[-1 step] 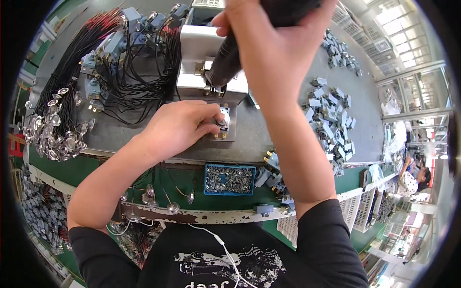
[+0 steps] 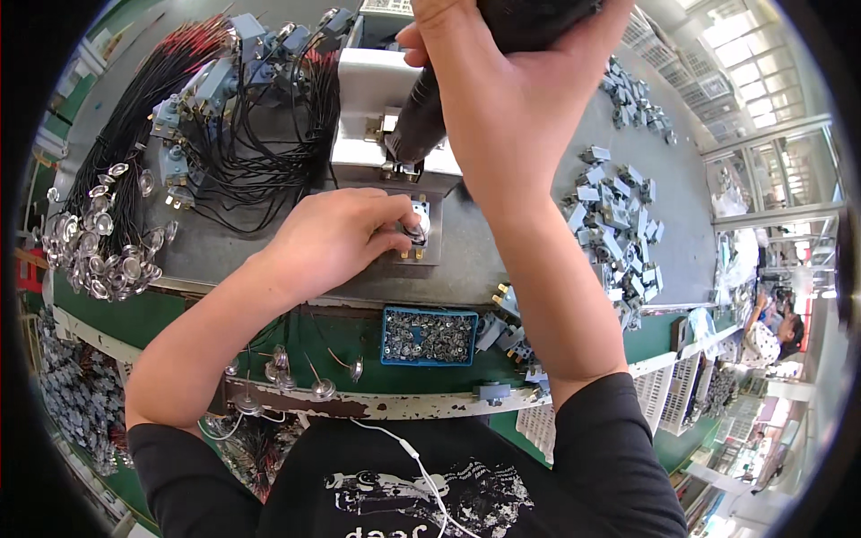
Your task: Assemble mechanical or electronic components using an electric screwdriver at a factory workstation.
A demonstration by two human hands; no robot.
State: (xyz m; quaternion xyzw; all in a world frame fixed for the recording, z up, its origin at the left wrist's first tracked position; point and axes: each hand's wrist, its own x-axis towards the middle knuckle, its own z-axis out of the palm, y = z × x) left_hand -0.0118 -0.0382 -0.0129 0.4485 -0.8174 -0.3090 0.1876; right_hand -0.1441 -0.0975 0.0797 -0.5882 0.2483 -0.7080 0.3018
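My left hand (image 2: 334, 235) is closed in a pinch, thumb and forefinger at a small switch-like part (image 2: 421, 219) with a silvery metal face and brass terminals. The part rests on a flat metal plate (image 2: 433, 252); the fingertips hide some of it. Wrapped in my right hand (image 2: 513, 112) is a black power screwdriver (image 2: 421, 125), gripped high, its body slanting down to the left. Its lower end sits beside brass and metal pieces on a white block fixture (image 2: 363, 81), just beyond my left fingers. The screwdriver's very tip is hard to make out.
Black wires (image 2: 260, 170) with grey-blue switches lie at the left, beside round metal-capped pieces (image 2: 108, 242). A blue tray (image 2: 386, 360) of small metal parts stands at the near edge. Several grey-blue switches (image 2: 619, 215) spread over the right; another person (image 2: 769, 334) sits far right.
My right hand and forearm have shifted very slightly left, covering a small piece beside the fixture. My left hand and the part look unmoved.
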